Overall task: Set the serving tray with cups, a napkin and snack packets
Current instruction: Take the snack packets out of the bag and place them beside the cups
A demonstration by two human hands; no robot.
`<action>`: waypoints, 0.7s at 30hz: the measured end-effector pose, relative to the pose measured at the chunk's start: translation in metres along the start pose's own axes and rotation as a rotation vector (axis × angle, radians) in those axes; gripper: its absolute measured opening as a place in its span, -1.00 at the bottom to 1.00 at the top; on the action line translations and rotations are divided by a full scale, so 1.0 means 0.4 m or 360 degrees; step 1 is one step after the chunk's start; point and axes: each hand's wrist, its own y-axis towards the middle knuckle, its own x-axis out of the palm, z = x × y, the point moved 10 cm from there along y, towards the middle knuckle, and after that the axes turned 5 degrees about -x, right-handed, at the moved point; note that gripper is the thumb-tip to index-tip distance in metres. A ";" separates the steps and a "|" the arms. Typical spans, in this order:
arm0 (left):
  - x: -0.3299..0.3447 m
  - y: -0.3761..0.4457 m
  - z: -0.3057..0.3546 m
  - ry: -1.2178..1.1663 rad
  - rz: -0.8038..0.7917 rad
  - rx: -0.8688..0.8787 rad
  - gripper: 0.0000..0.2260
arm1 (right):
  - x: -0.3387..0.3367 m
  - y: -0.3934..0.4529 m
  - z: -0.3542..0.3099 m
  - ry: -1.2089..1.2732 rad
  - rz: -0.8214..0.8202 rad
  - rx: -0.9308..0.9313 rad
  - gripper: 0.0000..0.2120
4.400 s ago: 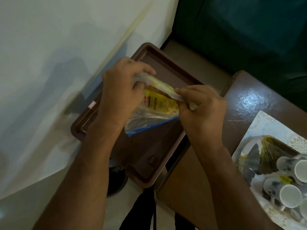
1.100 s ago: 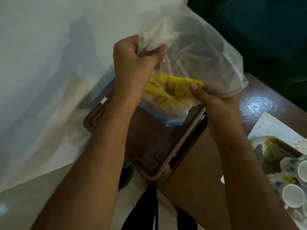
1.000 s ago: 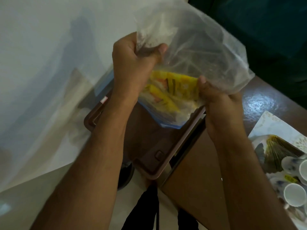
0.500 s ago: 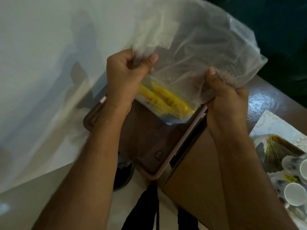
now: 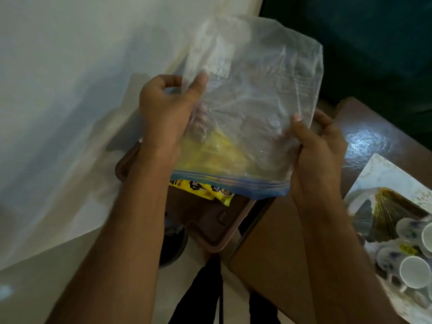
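Note:
A clear zip bag (image 5: 252, 94) hangs upside down, its blue zip edge at the bottom, over the brown serving tray (image 5: 208, 232). My left hand (image 5: 166, 113) pinches the bag's left side and my right hand (image 5: 315, 148) grips its right side. Yellow snack packets (image 5: 205, 189) stick out of the bag's mouth above the tray; more yellow shows inside the bag. Several white cups (image 5: 413, 272) lie on their sides at the right edge.
The tray rests beside a white wall (image 5: 58, 90) and a dark brown table (image 5: 280, 253). A white patterned tray (image 5: 385, 174) on that table holds the cups and a gold folded item (image 5: 388, 213). A dark green surface fills the top right.
The bag went from bunched between both hands to spread wide and turned mouth down. The yellow packets slid downward and now poke out of the zip edge over the tray.

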 end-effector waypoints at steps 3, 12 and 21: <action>-0.046 0.006 -0.031 -0.0012 0.0215 -0.0090 -0.64 | -0.012 -0.002 -0.026 -0.0100 0.0078 -0.0144 -0.63; -0.010 -0.030 0.036 0.0464 -0.0120 0.0369 -0.75 | -0.004 0.002 -0.019 -0.0518 -0.0363 -0.0143 -0.69; 0.058 -0.104 0.045 0.1373 -0.0389 0.0696 -0.31 | 0.031 -0.019 -0.061 -0.2003 -0.0621 -0.0772 -0.25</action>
